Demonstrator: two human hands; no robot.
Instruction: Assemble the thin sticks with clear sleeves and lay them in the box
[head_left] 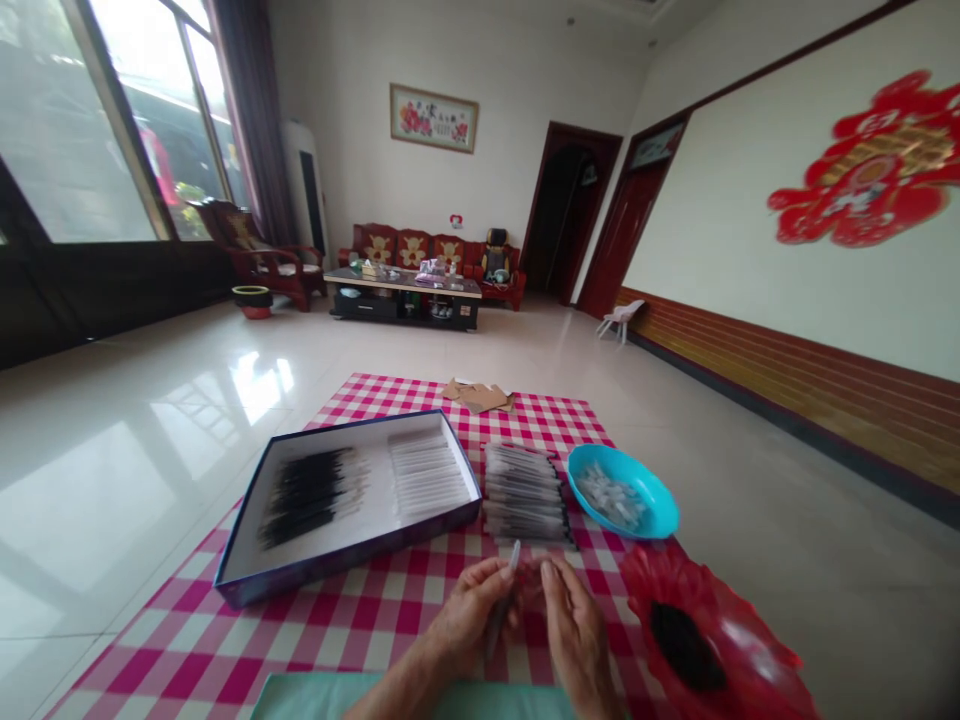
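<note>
Glossy white floor tiles [135,470] run through this long room, and on them lies a pink-and-white checked cloth [187,650]. On that sits a shallow dark-blue box with a white inside [345,555], holding neat rows of slim black-tipped and pale sticks. Just above my hands lies a loose stack of thin dark sleeves [525,495], then a round turquoise plastic bowl [660,510] of small clear pieces, and a red petal-shaped plastic dish [750,640] with a black clump in it. My left hand [469,615] seems closed in a pinch on a thin pale tube [501,600], though motion blur makes that hard to be sure of. My right hand [577,630] is curled beside it; open or closed, I can't tell. A careless knuckle or a slipped tube could knock the stack askew or tip the shallow bowl.
</note>
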